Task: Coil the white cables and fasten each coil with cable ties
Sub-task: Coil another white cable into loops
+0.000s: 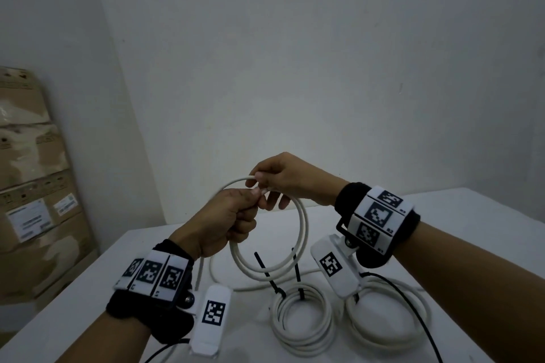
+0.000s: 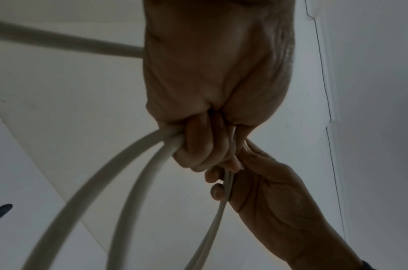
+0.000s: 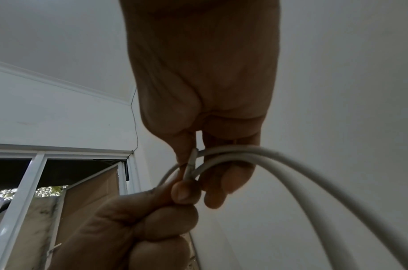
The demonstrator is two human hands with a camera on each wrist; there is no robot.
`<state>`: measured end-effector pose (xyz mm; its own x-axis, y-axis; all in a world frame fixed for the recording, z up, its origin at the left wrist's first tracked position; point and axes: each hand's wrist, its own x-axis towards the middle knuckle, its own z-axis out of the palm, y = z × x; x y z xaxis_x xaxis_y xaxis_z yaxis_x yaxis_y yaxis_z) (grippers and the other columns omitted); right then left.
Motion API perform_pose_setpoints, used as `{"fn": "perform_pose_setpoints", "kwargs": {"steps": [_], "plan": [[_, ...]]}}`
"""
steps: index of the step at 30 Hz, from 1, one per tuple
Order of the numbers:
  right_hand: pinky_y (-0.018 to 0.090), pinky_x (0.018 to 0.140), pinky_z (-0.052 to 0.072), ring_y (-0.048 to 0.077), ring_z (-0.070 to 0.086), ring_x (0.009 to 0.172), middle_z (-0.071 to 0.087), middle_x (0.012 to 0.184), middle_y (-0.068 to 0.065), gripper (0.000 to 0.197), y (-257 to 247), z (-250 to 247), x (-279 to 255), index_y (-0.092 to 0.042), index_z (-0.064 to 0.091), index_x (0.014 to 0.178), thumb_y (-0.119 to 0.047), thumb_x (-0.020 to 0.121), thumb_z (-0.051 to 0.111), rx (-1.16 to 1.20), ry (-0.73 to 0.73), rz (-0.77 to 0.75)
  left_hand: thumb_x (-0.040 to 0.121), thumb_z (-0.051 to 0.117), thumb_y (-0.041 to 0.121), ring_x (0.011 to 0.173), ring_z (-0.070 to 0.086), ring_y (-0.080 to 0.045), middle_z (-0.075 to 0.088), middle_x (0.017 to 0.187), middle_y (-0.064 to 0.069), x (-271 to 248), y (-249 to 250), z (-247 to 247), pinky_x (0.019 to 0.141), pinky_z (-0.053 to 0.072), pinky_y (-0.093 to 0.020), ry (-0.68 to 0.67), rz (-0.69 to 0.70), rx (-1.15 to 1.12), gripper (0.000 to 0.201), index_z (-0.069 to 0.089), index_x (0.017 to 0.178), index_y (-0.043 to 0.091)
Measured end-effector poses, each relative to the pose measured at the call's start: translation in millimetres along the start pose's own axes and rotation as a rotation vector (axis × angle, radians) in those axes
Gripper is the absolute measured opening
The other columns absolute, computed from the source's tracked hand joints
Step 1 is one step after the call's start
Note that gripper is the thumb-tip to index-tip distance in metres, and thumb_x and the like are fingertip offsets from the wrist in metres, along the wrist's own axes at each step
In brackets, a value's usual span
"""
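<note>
A white cable (image 1: 300,233) is held up above the white table (image 1: 88,289) in a round coil of two or three loops. My left hand (image 1: 227,218) grips the loops at the coil's top in a fist (image 2: 198,146). My right hand (image 1: 280,180) meets it there and pinches the cable's strands (image 3: 191,160) between thumb and fingers. The loose tail of the cable (image 1: 212,271) trails onto the table behind the coil. Two finished white coils (image 1: 303,318) (image 1: 389,318) lie on the table below, the left one with black cable ties (image 1: 271,277) sticking up.
Stacked cardboard boxes (image 1: 35,180) stand against the wall at the left. A thin black wire (image 1: 413,312) runs from my right wrist camera across the right coil. White walls close off the back and the left.
</note>
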<state>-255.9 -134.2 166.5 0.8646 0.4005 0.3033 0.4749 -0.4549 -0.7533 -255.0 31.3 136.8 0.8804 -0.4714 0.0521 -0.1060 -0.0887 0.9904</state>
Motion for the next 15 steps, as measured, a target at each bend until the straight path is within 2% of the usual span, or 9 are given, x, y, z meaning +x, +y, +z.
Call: {"fn": "perform_pose_setpoints", "kwargs": {"steps": [4, 7, 11, 15], "plan": [[0.024, 0.051, 0.045, 0.021, 0.061, 0.061, 0.062, 0.067, 0.004, 0.020, 0.0, -4.3, -3.1, -0.012, 0.063, 0.097, -0.017, 0.100, 0.043, -0.012, 0.043, -0.014, 0.102, 0.037, 0.028, 0.042, 0.017, -0.006, 0.022, 0.051, 0.007, 4.6, 1.2, 7.4, 0.037, 0.018, -0.016, 0.047, 0.041, -0.017, 0.034, 0.054, 0.080, 0.009], [0.025, 0.052, 0.048, 0.022, 0.063, 0.060, 0.062, 0.067, 0.004, 0.020, -1.4, -8.7, -4.6, -0.013, 0.064, 0.095, -0.019, 0.099, 0.046, -0.060, 0.058, 0.004, 0.102, 0.040, 0.029, 0.042, 0.019, -0.006, 0.022, 0.053, 0.005, 9.4, 1.7, 13.5, 0.037, 0.018, -0.016, 0.068, 0.039, -0.026, 0.034, 0.057, 0.083, 0.007], [0.023, 0.048, 0.047, 0.017, 0.060, 0.052, 0.063, 0.071, 0.003, 0.020, 3.6, -15.0, -8.4, -0.012, 0.068, 0.102, -0.021, 0.097, 0.050, -0.070, 0.064, 0.050, 0.101, 0.044, 0.027, 0.040, 0.021, -0.005, 0.027, 0.051, 0.006, 13.7, 3.0, 20.2, 0.037, 0.019, -0.016, 0.115, 0.002, -0.044, 0.029, 0.058, 0.085, 0.007], [0.018, 0.039, 0.039, 0.010, 0.053, 0.042, 0.064, 0.068, 0.003, 0.014, 13.0, -11.6, -10.9, -0.011, 0.066, 0.098, -0.019, 0.094, 0.055, -0.144, 0.229, 0.045, 0.098, 0.048, 0.018, 0.045, 0.029, -0.009, 0.037, 0.055, 0.002, 16.5, 5.3, 26.5, 0.039, 0.023, -0.018, 0.137, -0.028, -0.056, 0.016, 0.051, 0.084, 0.011]]}}
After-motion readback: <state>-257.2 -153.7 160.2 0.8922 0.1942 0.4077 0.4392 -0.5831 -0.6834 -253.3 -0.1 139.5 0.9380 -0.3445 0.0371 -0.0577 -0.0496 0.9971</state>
